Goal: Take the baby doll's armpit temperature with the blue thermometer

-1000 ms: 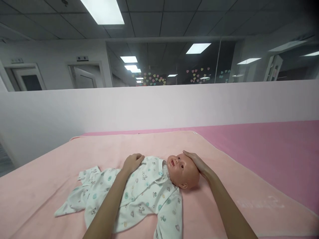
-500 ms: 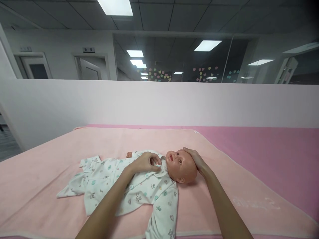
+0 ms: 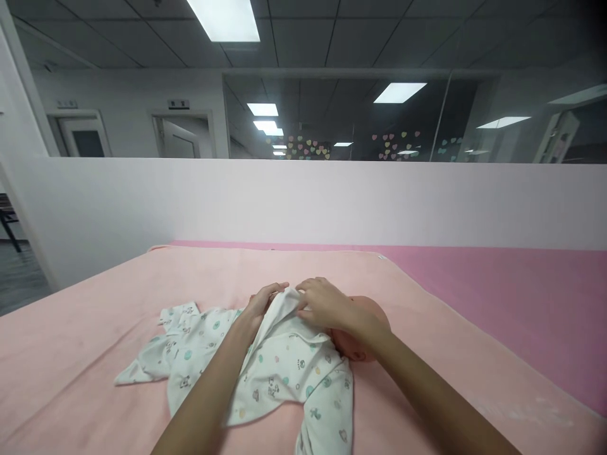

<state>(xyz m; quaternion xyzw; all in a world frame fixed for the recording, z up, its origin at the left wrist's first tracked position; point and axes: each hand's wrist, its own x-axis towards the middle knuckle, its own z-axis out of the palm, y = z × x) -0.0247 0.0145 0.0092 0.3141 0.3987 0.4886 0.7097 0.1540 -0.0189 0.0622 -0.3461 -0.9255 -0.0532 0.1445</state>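
Chair [image 3: 9, 221]: its dark legs stood at the far left edge, on a grey floor [image 3: 21, 278].
Doors [image 3: 180, 140]: two were in the background at left, beyond a low white wall [image 3: 303, 202].
Peach blanket [image 3: 71, 341]: was spread under everything in the foreground, a crease running through its left part.
Printed suit [image 3: 289, 376]: lay across the middle of the blanket, its leg ends flat at left, its near sleeve stretched toward the viewer.
Left hand [image 3: 265, 302]: rested at the far side of the suit's front, fingertips at the lifted white cloth; whether they were clamped on it, I could not tell.
Raised cloth [image 3: 279, 309]: stood up in a fold between the two hands.
Right hand [image 3: 322, 306]: reached over from the right, fingers bent down onto the cloth near the neck; whether they pinched it was unclear.
Doll [image 3: 348, 344]: was inside the suit, head to the right, partly hidden behind the right hand and forearm.
Pink mat [image 3: 497, 291]: showed beyond the blanket at right.
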